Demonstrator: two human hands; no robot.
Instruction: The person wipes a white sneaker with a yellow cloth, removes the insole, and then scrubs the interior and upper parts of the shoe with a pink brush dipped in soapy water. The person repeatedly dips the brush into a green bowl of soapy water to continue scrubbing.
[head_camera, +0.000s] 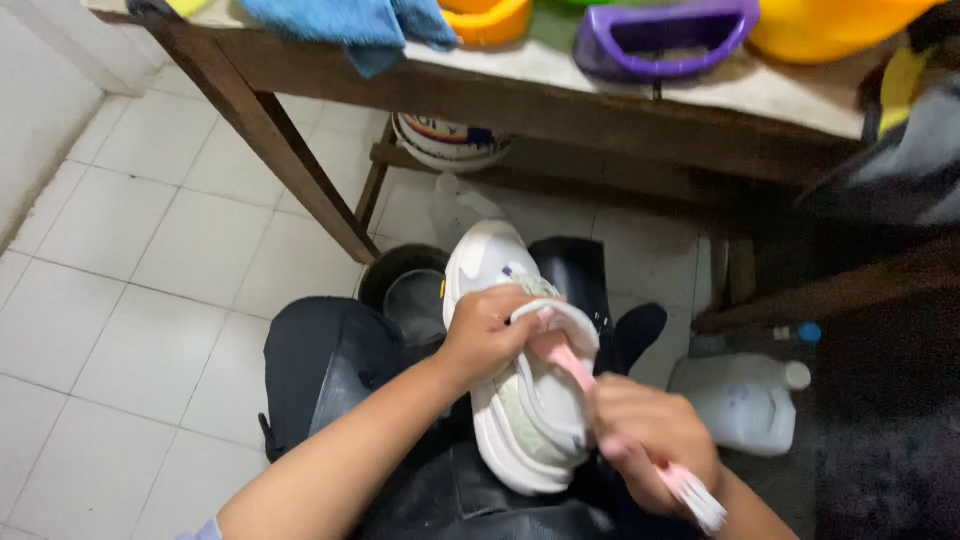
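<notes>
Nearest the camera, the right hand is closed around a pink brush, whose handle runs up into the opening of a white sneaker. Just beyond, the left hand clamps the sneaker's collar — fingers curled over the rim — holding it above the person's dark-trousered lap. Beside them on the tiled floor stand a dark bucket and a white jug; farther off, a wooden table carries a blue cloth and coloured plastic basins.
</notes>
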